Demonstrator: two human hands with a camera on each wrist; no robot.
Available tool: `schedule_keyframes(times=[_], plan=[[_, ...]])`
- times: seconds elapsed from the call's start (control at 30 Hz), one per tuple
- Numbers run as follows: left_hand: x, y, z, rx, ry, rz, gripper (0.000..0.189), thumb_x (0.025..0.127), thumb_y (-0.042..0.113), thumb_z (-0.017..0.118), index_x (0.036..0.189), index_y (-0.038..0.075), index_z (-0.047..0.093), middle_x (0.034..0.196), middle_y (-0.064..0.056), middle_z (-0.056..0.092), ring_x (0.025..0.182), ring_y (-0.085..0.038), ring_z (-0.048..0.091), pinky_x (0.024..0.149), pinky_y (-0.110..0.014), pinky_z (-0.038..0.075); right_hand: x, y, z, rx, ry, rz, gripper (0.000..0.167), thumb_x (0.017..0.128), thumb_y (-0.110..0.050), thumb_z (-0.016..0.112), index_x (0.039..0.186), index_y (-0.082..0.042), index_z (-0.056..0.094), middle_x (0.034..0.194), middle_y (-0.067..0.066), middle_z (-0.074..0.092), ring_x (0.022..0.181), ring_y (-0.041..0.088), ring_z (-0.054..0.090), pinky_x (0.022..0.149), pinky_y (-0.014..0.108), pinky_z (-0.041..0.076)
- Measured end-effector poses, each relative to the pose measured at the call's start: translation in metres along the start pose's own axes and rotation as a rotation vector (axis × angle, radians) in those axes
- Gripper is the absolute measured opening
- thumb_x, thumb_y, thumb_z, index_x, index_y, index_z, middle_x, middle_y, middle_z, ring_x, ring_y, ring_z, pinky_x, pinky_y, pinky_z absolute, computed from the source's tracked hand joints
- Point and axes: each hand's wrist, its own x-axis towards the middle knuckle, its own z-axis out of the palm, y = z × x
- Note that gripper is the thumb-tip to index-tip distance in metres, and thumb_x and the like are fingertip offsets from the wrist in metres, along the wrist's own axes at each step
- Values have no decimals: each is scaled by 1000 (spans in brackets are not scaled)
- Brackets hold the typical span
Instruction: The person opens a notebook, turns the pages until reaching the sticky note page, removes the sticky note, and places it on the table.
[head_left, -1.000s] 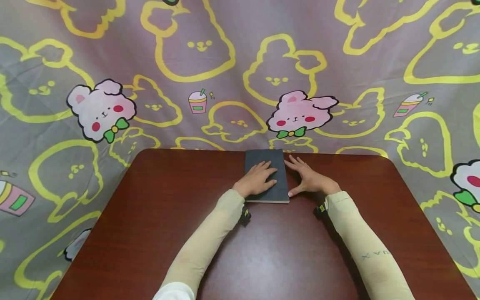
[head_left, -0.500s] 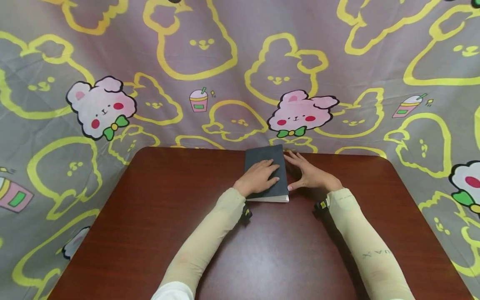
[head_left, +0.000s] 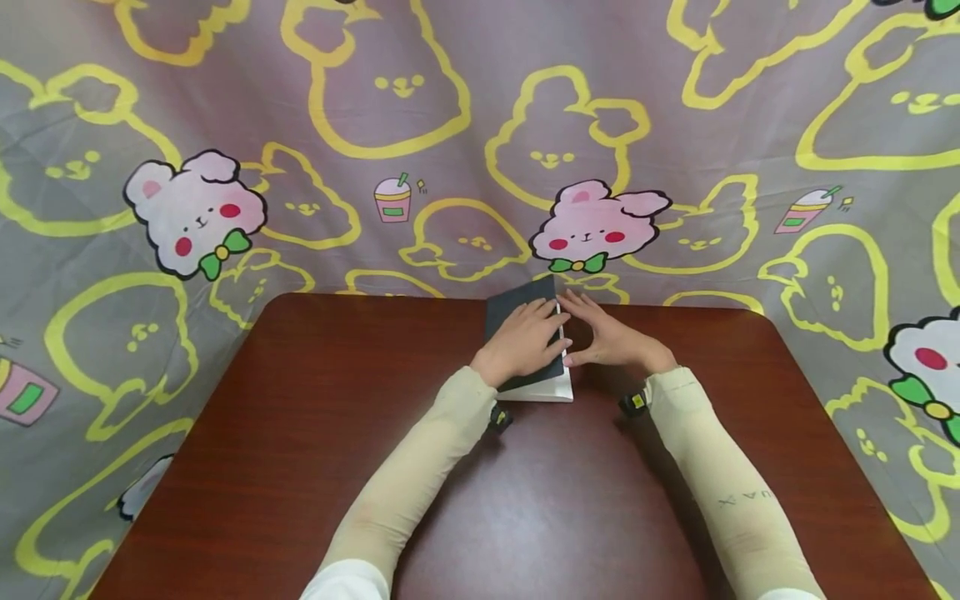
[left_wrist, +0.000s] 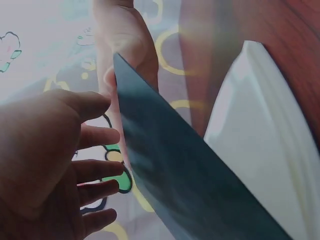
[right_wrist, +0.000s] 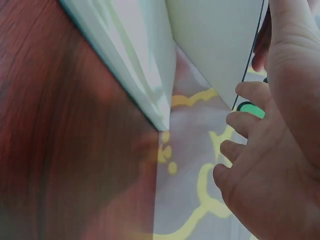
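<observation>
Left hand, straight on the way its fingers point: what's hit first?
The left hand would likely meet the dark blue, flat, rectangular book cover, raised at an angle over the white paper pages. Depth is unclear; they may already touch.

The head camera looks forward and down from farther off, over tabletop and patterned cloth. Both wrist cameras share the book up close: left, its cover's dark outside; right, the pale inside.
</observation>
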Motion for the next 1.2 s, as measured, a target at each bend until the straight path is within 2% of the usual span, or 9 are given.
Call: schedule_keyframes(times=[0.1,0.37,0.53,0.83,1.1,1.2], plan=[[-1,1,-5,37,2,-13,56,107,48,45,153,16,49,164,-12,34,153,-32,28,124,-51,25,3,-4,0,-11,5,-17,111,80,-30,88,163,-8,18,170,20,4,155,47,-5,117,74,15],[-6,-1,-14,106,-5,-116,53,105,54,44,148,25,55,164,-10,36,153,-32,28,124,-52,26,9,-8,3,-6,36,-28,116,76,-40,89,164,-12,18,171,18,8,156,45,-2,118,72,15],[-14,-7,-20,114,9,-147,52,105,52,43,150,27,53,165,-10,34,153,-32,27,124,-52,24,11,-6,14,-10,30,-37,117,75,-42,90,163,-5,20,169,23,11,154,49,0,118,72,13],[-34,-24,-34,65,64,-156,50,105,49,46,149,25,54,165,-11,33,153,-32,28,124,-51,25,10,3,34,-91,-19,88,119,77,-44,88,163,-3,16,170,19,13,154,48,1,120,69,13],[-52,-49,-39,-26,134,-89,49,107,44,45,147,20,56,165,-13,31,154,-33,25,126,-47,22,7,12,46,-130,-67,154,122,78,-48,86,162,-1,13,170,19,11,155,46,-2,121,69,10],[-58,-58,-39,-48,161,-77,48,106,43,47,147,19,56,165,-14,33,154,-33,26,126,-47,22,8,14,48,-141,-76,144,124,77,-48,87,162,2,12,169,21,10,155,47,-3,121,69,8]])
